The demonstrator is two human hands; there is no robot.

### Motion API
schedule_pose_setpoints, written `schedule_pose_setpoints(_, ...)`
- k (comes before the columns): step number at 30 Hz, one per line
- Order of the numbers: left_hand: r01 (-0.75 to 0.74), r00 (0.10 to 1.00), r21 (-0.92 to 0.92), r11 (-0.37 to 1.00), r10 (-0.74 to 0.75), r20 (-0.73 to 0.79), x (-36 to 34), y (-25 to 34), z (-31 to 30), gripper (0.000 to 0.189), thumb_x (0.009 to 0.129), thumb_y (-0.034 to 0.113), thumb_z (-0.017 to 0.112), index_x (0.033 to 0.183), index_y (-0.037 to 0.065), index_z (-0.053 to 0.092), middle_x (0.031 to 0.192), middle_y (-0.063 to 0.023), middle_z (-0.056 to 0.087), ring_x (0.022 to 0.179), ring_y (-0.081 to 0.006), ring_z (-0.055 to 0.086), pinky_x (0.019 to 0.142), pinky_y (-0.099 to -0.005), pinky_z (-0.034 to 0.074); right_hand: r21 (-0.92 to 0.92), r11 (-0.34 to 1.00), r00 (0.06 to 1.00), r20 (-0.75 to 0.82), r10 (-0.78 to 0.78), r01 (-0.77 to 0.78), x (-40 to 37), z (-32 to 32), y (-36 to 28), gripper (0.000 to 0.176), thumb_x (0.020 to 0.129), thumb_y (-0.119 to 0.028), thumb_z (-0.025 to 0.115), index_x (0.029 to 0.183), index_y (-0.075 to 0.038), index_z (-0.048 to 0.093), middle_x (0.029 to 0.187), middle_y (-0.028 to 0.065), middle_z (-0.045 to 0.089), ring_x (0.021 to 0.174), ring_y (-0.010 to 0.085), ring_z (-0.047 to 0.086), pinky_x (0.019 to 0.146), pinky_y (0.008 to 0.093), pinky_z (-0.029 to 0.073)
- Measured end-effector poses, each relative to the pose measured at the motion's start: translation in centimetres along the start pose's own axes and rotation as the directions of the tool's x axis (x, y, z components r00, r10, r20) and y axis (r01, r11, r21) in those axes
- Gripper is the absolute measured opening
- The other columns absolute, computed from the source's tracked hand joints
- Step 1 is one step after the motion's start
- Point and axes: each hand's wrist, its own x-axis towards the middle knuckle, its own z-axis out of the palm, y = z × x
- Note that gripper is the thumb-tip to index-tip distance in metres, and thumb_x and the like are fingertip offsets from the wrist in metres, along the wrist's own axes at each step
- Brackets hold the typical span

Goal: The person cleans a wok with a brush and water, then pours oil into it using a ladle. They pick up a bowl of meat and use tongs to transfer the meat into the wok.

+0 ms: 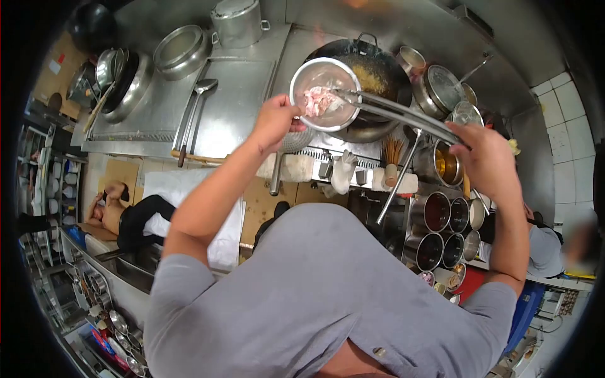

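My left hand (277,121) pinches the near-left rim of a round metal bowl (318,73), thumb over the edge. Pale pink pieces that look like raw meat (319,101) lie in the bowl. My right hand (488,157) is closed around the handle end of long metal tongs (403,108). The tips of the tongs reach into the bowl, right at the pieces. In this view the bowl overlaps a large dark wok (324,50), which has yellowish-brown stuff inside and stands on the stove. Part of the wok is hidden behind bowl and tongs.
Metal pots (433,211) with dark contents stand at right, below a pot of yellow liquid (449,162). A ladle (397,179) and bamboo brush (391,154) sit at the stove's front. A spatula (200,94) lies left. One person (113,217) reclines at left; another (543,249) is at right.
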Motion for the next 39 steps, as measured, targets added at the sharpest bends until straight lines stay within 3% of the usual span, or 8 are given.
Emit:
schedule_pose_setpoints(8,-0.13,0.978,0.449,0.884,0.038,0.207,7.9,18.1,3.3,0.014,0.093,0.006,0.067,0.107,0.005,0.066,0.101,-0.0075,0.069,0.08,-0.017,0.07,0.066,-0.0301,0.061,-0.032,0.999,0.99,-0.138,-0.006,0.002,5.8,-7.4,1.1,0.037,0.088,-0.013,0.076,0.124,-0.005,0.073,0.112,0.0189,0.074,0.103,0.0404,0.069,0.089,0.0455,0.055)
schedule_pose_setpoints(11,-0.223,0.97,0.487,0.845,0.144,0.194,13.1,15.7,2.7,0.009,0.097,0.012,0.071,0.103,0.007,0.067,0.094,-0.0023,0.069,0.076,-0.012,0.068,0.066,-0.0261,0.06,-0.057,0.998,0.982,-0.191,-0.005,-0.006,8.1,-4.8,1.9,0.035,0.09,-0.013,0.075,0.124,-0.008,0.074,0.112,0.0174,0.074,0.103,0.0392,0.069,0.088,0.0462,0.055)
schedule_pose_setpoints(13,-0.232,0.972,0.404,0.885,0.202,0.117,15.0,10.4,1.0,0.015,0.095,0.011,0.068,0.108,0.004,0.07,0.098,-0.0054,0.071,0.08,-0.0148,0.069,0.064,-0.0292,0.06,0.075,0.99,0.991,-0.043,0.124,-0.121,9.1,-2.1,2.3,0.035,0.091,-0.016,0.074,0.125,-0.01,0.074,0.115,0.0169,0.074,0.105,0.0382,0.07,0.09,0.0461,0.055)
schedule_pose_setpoints(18,-0.025,0.994,-0.052,0.998,0.019,-0.104,9.7,-4.6,-1.9,0.015,0.096,0.011,0.073,0.108,0.006,0.066,0.099,-0.0068,0.073,0.077,-0.0142,0.069,0.063,-0.0268,0.058,0.2,0.961,0.982,0.028,0.188,-0.189,8.8,5.9,4.5,0.04,0.089,-0.018,0.076,0.128,-0.012,0.074,0.114,0.0204,0.074,0.107,0.0414,0.07,0.093,0.0473,0.056)
schedule_pose_setpoints(21,0.035,0.987,-0.051,0.998,-0.042,-0.152,5.4,-9.8,-3.7,0.013,0.096,0.012,0.073,0.104,0.006,0.064,0.096,-0.0077,0.072,0.076,-0.0152,0.067,0.064,-0.0287,0.059,0.226,0.935,0.96,0.123,0.252,-0.274,8.6,7.9,5.6,0.041,0.088,-0.019,0.076,0.129,-0.012,0.074,0.115,0.0215,0.074,0.109,0.042,0.069,0.093,0.0481,0.055)
schedule_pose_setpoints(23,0.206,0.961,-0.061,0.977,-0.214,-0.175,3.2,-11.2,-4.6,0.01,0.097,0.011,0.071,0.101,0.007,0.063,0.095,-0.0065,0.071,0.075,-0.0153,0.066,0.066,-0.0291,0.058,0.226,0.919,0.944,0.151,0.293,-0.322,8.9,9.0,6.5,0.042,0.088,-0.02,0.077,0.129,-0.012,0.074,0.115,0.0221,0.073,0.109,0.0422,0.069,0.094,0.0485,0.055)
schedule_pose_setpoints(34,0.146,0.95,-0.246,0.958,-0.205,-0.234,-3.4,-10.1,-3.1,0.012,0.099,0.014,0.072,0.102,0.009,0.062,0.096,-0.0034,0.07,0.077,-0.0131,0.066,0.069,-0.0266,0.056,0.139,0.894,0.89,0.244,0.385,-0.425,15.4,21.0,9.3,0.043,0.09,-0.027,0.077,0.13,-0.011,0.073,0.121,0.0222,0.073,0.115,0.0409,0.068,0.098,0.0479,0.054)
schedule_pose_setpoints(39,0.089,0.933,-0.269,0.959,-0.174,-0.315,-3.8,-10.0,-2.8,0.009,0.099,0.01,0.07,0.099,0.007,0.061,0.093,-0.004,0.069,0.074,-0.0124,0.067,0.068,-0.0266,0.058,0.163,0.921,0.935,0.105,0.34,-0.353,12.6,15.2,8.8,0.046,0.089,-0.024,0.078,0.131,-0.006,0.071,0.121,0.0237,0.073,0.114,0.0408,0.069,0.099,0.0449,0.053)
